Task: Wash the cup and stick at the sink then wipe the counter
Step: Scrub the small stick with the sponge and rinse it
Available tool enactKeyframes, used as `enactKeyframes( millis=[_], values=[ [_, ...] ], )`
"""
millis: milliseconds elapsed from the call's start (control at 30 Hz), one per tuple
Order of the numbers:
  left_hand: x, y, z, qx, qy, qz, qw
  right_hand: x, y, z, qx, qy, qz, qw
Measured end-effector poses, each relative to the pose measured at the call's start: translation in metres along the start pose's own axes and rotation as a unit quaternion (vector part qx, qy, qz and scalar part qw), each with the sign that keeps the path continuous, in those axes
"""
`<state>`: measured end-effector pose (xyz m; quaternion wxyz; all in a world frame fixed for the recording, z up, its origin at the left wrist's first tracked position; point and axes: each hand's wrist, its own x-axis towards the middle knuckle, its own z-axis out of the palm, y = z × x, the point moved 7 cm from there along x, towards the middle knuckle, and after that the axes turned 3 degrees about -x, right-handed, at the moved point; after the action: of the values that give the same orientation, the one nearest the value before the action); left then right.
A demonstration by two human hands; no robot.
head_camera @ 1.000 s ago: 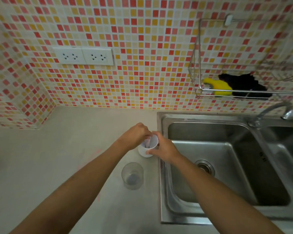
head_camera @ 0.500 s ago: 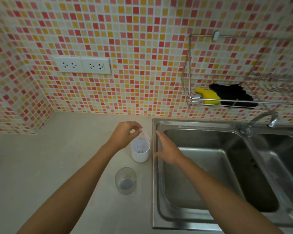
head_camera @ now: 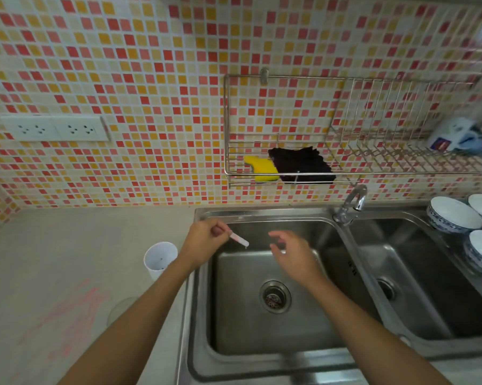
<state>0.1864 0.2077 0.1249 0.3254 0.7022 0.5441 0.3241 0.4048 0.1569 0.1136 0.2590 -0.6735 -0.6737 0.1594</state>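
Note:
My left hand (head_camera: 205,243) pinches a short pale pink stick (head_camera: 240,240) and holds it over the left basin of the steel sink (head_camera: 234,326), a drop hanging from its tip. My right hand (head_camera: 292,252) hovers just right of the stick with fingers apart and nothing in it. The white cup (head_camera: 160,259) stands upright on the counter (head_camera: 67,254) beside the sink's left rim, with dark specks inside. A clear glass (head_camera: 121,309) sits nearer me, mostly hidden behind my left forearm. Pink smears (head_camera: 76,315) mark the counter at the lower left.
The tap (head_camera: 352,202) rises between the two basins. A wall rack (head_camera: 290,159) above the sink holds a yellow sponge (head_camera: 262,168) and a black cloth (head_camera: 301,163). White bowls (head_camera: 454,213) stand at the far right. Wall sockets (head_camera: 56,129) sit at the left.
My left hand lifted the stick out of the white cup and carried it right, over the basin. My right hand left the cup and moved over the sink. The view swung right.

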Motion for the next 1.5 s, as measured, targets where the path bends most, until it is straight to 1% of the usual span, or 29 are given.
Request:
enactKeyframes(
  millis=[33,100,167,200,233,267,300,367,400,433,467,567,633,700,767,833,867,933,1033,1133,1233,1267,1367,1400,1500],
  values=[
    [0.0,0.002,0.006,-0.008,0.006,-0.008,1.0,0.005,-0.013,-0.024,0.017,0.054,-0.032,0.998],
    [0.0,0.006,0.015,-0.019,0.019,-0.027,0.999,0.017,-0.046,-0.069,0.044,0.145,-0.107,0.983],
    [0.0,0.01,0.021,-0.028,0.029,-0.041,0.998,0.037,-0.076,-0.101,0.048,0.2,-0.169,0.964],
    [0.0,0.012,0.022,-0.037,0.035,-0.046,0.998,0.05,-0.089,-0.112,0.039,0.214,-0.188,0.958],
    [0.001,0.014,0.023,-0.05,0.044,-0.052,0.996,0.065,-0.099,-0.119,0.023,0.213,-0.198,0.956],
    [0.001,0.015,0.023,-0.065,0.053,-0.059,0.995,0.084,-0.105,-0.119,0.001,0.195,-0.198,0.961],
    [0.001,0.016,0.022,-0.08,0.063,-0.067,0.993,0.104,-0.108,-0.114,-0.024,0.158,-0.186,0.969],
    [0.001,0.019,0.022,-0.101,0.08,-0.083,0.988,0.142,-0.106,-0.093,-0.081,0.04,-0.137,0.987],
    [0.001,0.019,0.022,-0.112,0.087,-0.093,0.986,0.155,-0.104,-0.08,-0.099,-0.026,-0.112,0.988],
    [0.001,0.019,0.021,-0.124,0.097,-0.104,0.982,0.163,-0.102,-0.069,-0.104,-0.077,-0.092,0.987],
    [0.001,0.018,0.02,-0.137,0.107,-0.115,0.978,0.169,-0.101,-0.062,-0.098,-0.099,-0.078,0.987],
    [0.0,0.016,0.017,-0.174,0.127,-0.139,0.967,0.179,-0.097,-0.057,-0.067,-0.068,-0.047,0.994],
    [0.0,0.016,0.018,-0.179,0.13,-0.144,0.965,0.176,-0.096,-0.063,-0.019,-0.044,-0.039,0.998],
    [0.001,0.019,0.018,-0.174,0.131,-0.146,0.965,0.166,-0.099,-0.08,0.059,0.011,-0.063,0.996],
    [0.002,0.02,0.019,-0.182,0.128,-0.145,0.964,0.145,-0.105,-0.104,0.132,0.093,-0.115,0.98],
    [0.004,0.023,0.02,-0.189,0.123,-0.139,0.964,0.114,-0.102,-0.119,0.175,0.157,-0.142,0.961],
    [0.005,0.026,0.02,-0.191,0.124,-0.136,0.964,0.097,-0.095,-0.12,0.184,0.173,-0.147,0.956],
    [0.007,0.034,0.02,-0.197,0.135,-0.129,0.963,0.062,-0.079,-0.109,0.166,0.172,-0.161,0.958],
    [0.01,0.045,0.027,-0.22,0.129,-0.124,0.959,0.024,-0.049,-0.073,0.09,0.138,-0.19,0.968],
    [0.014,0.053,0.035,-0.218,0.108,-0.104,0.964,0.018,-0.022,-0.054,0.034,0.135,-0.166,0.976],
    [0.014,0.063,0.041,-0.215,0.108,-0.097,0.966,0.018,-0.015,-0.055,0.023,0.173,-0.127,0.976],
    [0.014,0.065,0.043,-0.224,0.105,-0.099,0.964,0.015,-0.019,-0.054,0.017,0.18,-0.128,0.975],
    [0.014,0.067,0.048,-0.268,0.098,-0.106,0.952,0.007,-0.036,-0.046,-0.012,0.181,-0.169,0.969],
    [0.013,0.067,0.048,-0.273,0.1,-0.113,0.95,0.008,-0.034,-0.045,-0.014,0.184,-0.167,0.968],
    [0.013,0.069,0.049,-0.272,0.103,-0.122,0.949,0.019,-0.013,-0.05,0.009,0.201,-0.101,0.974]
  ],
)
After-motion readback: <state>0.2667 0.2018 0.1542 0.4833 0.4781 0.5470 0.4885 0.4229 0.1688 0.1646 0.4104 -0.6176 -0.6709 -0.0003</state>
